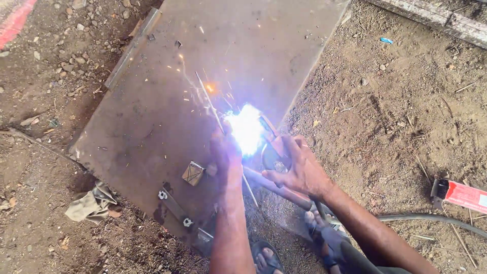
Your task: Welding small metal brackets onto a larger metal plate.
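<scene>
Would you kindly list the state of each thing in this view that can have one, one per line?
welding arc: lit, throwing sparks
welding rod: tilted, lower end at the arc
metal plate: lying flat on the dirt
left hand: closed around the rod
right hand: fingers spread, resting by the arc
small metal block: loose on the plate
rag: crumpled on the ground
cable: lying on the dirt

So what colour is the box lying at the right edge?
Red box, seen best in the head view.
</scene>
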